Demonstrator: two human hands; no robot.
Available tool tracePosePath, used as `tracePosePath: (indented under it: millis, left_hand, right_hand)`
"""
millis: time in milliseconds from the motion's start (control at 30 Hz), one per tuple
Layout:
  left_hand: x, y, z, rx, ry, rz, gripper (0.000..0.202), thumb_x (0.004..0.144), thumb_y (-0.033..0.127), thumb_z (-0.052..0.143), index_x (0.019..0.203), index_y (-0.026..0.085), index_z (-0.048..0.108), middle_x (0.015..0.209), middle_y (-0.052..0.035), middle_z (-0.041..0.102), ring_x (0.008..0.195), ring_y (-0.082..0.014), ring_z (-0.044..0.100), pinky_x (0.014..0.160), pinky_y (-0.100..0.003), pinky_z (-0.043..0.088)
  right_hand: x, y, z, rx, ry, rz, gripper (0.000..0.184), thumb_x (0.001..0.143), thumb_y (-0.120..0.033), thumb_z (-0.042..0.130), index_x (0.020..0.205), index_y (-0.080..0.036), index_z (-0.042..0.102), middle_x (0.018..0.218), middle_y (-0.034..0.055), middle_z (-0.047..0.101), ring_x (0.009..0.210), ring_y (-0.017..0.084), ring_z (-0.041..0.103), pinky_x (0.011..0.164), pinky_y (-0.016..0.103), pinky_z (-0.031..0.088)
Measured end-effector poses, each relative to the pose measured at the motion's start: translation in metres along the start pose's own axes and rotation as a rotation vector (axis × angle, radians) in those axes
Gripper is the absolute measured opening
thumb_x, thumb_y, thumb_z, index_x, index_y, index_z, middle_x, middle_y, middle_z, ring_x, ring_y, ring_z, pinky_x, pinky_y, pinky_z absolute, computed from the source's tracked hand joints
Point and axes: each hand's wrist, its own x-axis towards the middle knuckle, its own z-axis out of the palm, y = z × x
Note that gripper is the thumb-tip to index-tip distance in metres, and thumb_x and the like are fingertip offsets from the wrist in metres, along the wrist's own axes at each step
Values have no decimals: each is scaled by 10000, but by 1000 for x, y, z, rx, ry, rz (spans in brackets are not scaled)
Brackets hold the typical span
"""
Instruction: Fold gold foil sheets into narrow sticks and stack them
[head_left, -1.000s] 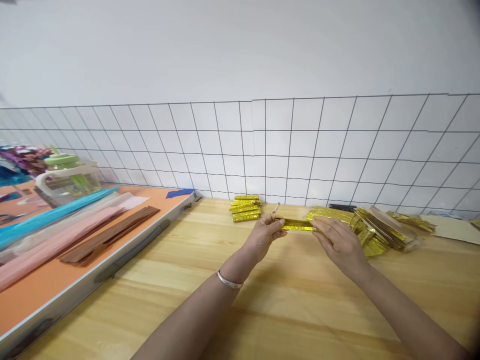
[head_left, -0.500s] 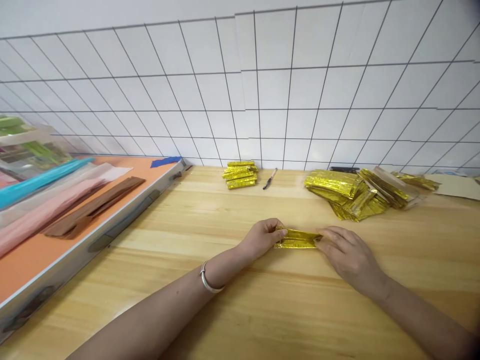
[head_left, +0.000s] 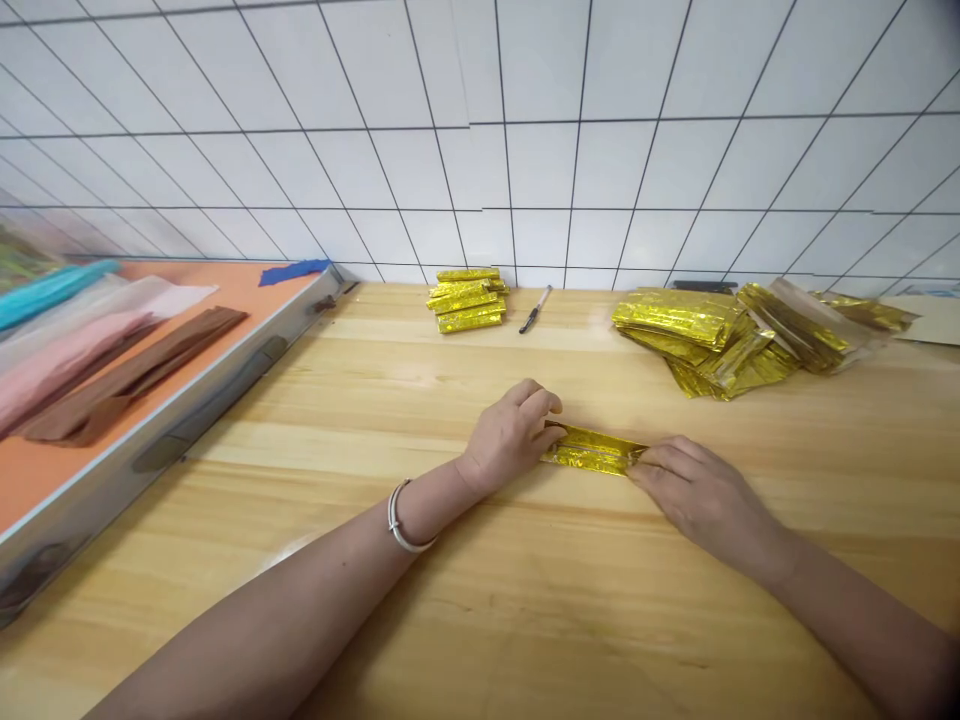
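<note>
A folded strip of gold foil paper (head_left: 596,450) lies on the wooden table between my hands, with a crease running along its length. At its left end, the thumb of my left hand (head_left: 514,435) presses on the foil while the fingers curl just beyond the far edge. The fingertips of my right hand (head_left: 701,500) pinch the right end; what lies under them is hidden. Farther back sits a small pile of folded gold foil strips (head_left: 469,300). At the back right lies a larger heap of gold foil sheets (head_left: 682,325).
A pen (head_left: 535,310) lies near the tiled wall (head_left: 540,160). On the left, a raised orange board (head_left: 240,285) with a grey edge holds brown paper (head_left: 142,370), pink paper (head_left: 75,365), turquoise paper (head_left: 60,288) and a blue piece (head_left: 294,271).
My view has tilted down. My left hand's fingers have lifted a little at the foil's left end, and the strip now lies flatter and slants down to the right.
</note>
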Motion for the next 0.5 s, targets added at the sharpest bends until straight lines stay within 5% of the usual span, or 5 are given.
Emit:
tracePosePath:
  millis: [100, 233, 300, 500]
  left_hand:
    - [-9, -2, -8, -13, -19, 185, 96, 862, 246, 495, 886, 189, 569, 856, -41, 563, 794, -134, 542, 686, -238, 451]
    - [-25, -7, -19, 60, -231, 433, 213, 903, 211, 411, 995, 217, 603, 933, -58, 620, 848, -146, 561, 764, -266, 444]
    - [-28, -9, -21, 81, -313, 450, 257, 913, 220, 392, 1077, 225, 591, 1017, -70, 625, 913, -164, 562, 820, -295, 438]
    - [-21, -10, -20, 112, -310, 428, 282, 930, 229, 369, 1111, 183, 580, 1021, -101, 622, 955, -184, 548, 851, -315, 441]
  right_hand:
    - [1, -1, 0, 4, 7, 13, 195, 887, -154, 458, 985, -185, 624, 919, 68, 622, 870, 185, 531, 784, 337, 464]
    - [3, -2, -1, 28, 36, 43, 213, 895, -163, 430, 956, -193, 632, 901, 68, 628, 857, 188, 539, 766, 344, 467]
    - [4, -2, -1, 52, 53, 53, 221, 898, -173, 420, 941, -200, 634, 895, 69, 633, 849, 187, 544, 754, 344, 470]
    - [7, -2, -2, 92, 39, 73, 195, 892, -164, 429, 906, -183, 622, 884, 74, 627, 854, 192, 545, 755, 344, 463]
